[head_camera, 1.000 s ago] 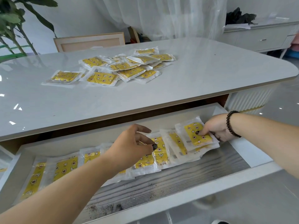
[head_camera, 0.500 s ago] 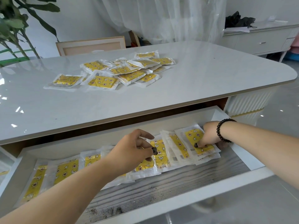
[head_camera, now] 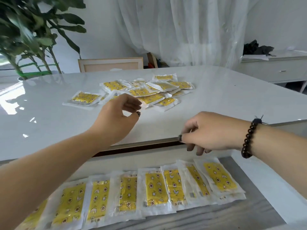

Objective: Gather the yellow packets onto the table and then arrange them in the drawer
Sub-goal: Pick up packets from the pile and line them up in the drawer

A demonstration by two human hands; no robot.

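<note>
Both the left hand [head_camera: 119,115] and right hand [head_camera: 209,131] hung loosely curled and empty, the light, slippery-looking yellow packets [head_camera: 146,92] heaped just beyond the left fingertips, probably best pinched by a sealed edge.

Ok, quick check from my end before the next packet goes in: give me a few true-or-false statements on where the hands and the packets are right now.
1. Both hands hold a packet. False: the left hand and the right hand are both empty.
2. A pile of yellow packets lies on the table. True.
3. The drawer is shut. False: it is open, with a row of overlapping packets inside.
4. The left hand is over the table, close to the pile. True.
5. The beaded bracelet is on the left wrist. False: it is on the right wrist.
</note>
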